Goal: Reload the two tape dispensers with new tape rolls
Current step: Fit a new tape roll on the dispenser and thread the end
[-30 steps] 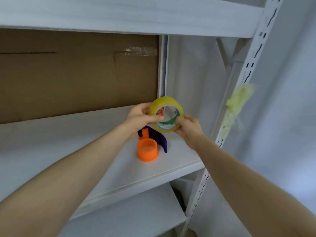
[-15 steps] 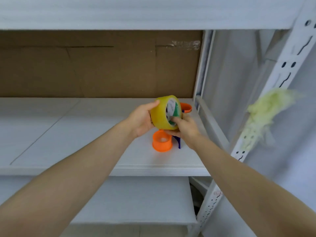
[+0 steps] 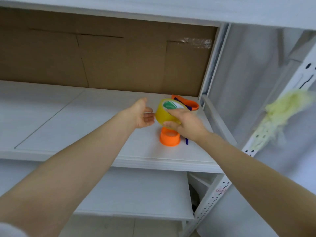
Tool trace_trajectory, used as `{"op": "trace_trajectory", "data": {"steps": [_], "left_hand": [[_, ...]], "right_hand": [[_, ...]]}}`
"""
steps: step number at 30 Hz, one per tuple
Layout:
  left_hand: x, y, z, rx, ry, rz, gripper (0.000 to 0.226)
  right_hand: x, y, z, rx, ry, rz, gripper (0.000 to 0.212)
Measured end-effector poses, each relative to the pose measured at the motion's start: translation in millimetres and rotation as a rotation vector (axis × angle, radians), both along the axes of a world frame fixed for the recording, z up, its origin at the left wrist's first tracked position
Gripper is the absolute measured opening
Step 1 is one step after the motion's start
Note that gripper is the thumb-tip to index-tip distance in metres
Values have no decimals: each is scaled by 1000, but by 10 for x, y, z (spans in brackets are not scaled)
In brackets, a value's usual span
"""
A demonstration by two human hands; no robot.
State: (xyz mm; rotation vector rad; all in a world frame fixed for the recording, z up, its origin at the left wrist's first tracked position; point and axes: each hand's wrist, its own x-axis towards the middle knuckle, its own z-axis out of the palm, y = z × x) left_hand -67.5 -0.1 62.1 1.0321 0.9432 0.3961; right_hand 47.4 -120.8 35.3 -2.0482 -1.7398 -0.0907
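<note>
Since half a second ago the left hand (image 3: 142, 113) has let go and hangs open-fingered just beside the yellow translucent tape roll (image 3: 163, 116). The right hand (image 3: 188, 124) alone grasps the roll, directly over the orange plastic dispenser hub (image 3: 169, 140) near the white shelf board's (image 3: 85, 127) right edge.

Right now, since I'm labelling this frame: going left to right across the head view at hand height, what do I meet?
left hand → yellow tape roll → right hand → fluffy yellow-green duster. The orange dispenser parts overlap the roll, so they are left out.
</note>
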Motion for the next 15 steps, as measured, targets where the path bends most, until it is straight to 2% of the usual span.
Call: {"op": "trace_trajectory", "data": {"steps": [4,8,11,15], "left_hand": [[-16,94,-288,4,90,-50,59],[26,80,-490,2,130,-116,55],[97,47,-578,16,133,-139,47],[190,47,-669,41,145,-146,43]], "right_hand": [[-98,189,-115,-153,-133,-133,49],[-182,466,-443,-147,-385,-301,19],[-265,531,-609,-99,-387,-421,6],[-240,474,-813,-124,-312,-393,30]]}}
